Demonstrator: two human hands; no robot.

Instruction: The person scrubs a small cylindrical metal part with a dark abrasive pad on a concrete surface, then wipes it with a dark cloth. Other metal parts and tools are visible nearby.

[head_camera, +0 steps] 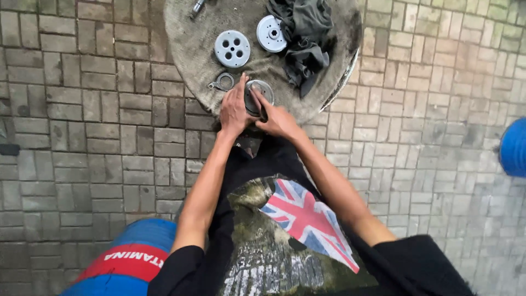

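My left hand point(234, 109) and my right hand point(276, 118) both grip a round grey metal disc part point(258, 93) at the near edge of a round worn table point(186, 44). The left hand presses its left rim, and the right hand's fingers reach over its right side. A small metal ring with a tab point(223, 82) lies just left of my left hand. Two pale grey round plates sit farther back: one with several holes point(232, 48) and one with a central hub point(271, 33).
A dark crumpled rag point(304, 38) lies on the table's right side. A metal bolt-like piece point(198, 6) rests at the far edge. Paving bricks point(427, 126) surround the table. A blue object point(514, 147) is at right, and a blue-and-red drum point(129, 255) is at lower left.
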